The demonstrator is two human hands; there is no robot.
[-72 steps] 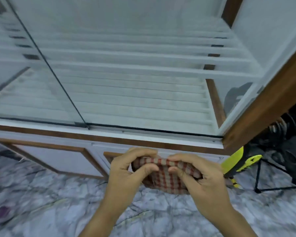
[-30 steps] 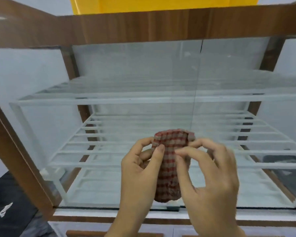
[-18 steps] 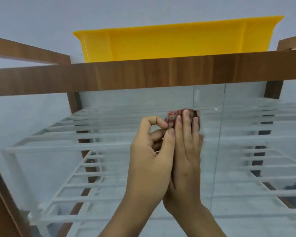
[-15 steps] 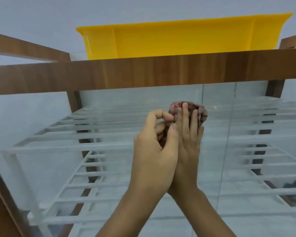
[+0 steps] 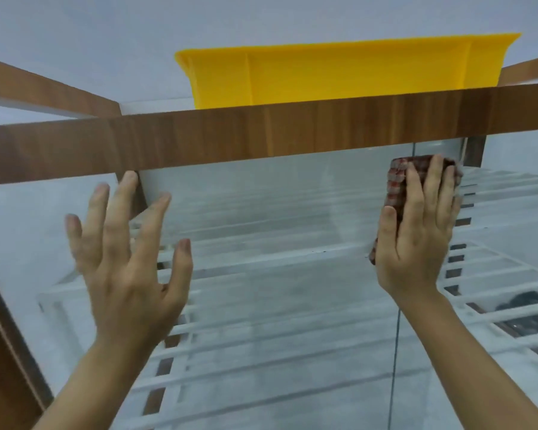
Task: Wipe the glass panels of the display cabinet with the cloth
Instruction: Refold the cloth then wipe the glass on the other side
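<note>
The display cabinet has a brown wooden top rail (image 5: 261,138) and glass front panels (image 5: 280,212) with white slatted shelves behind them. A folded red-and-white checked cloth (image 5: 396,184) lies flat against the glass just under the rail, at the upper right. My right hand (image 5: 416,231) presses on it with fingers spread, covering most of it. My left hand (image 5: 125,259) is raised at the left with fingers apart and holds nothing; its fingertips are at the glass near the rail.
A yellow plastic tub (image 5: 339,72) stands on top of the cabinet. A vertical seam between two glass panels (image 5: 396,352) runs down under my right forearm. The cabinet's brown left post (image 5: 3,352) is at the lower left. Dark objects (image 5: 522,308) show through the glass at the lower right.
My hands have come apart: the left one let go of the cloth and moved left with fingers spread, and the right one carried the cloth to the right and up against the glass.
</note>
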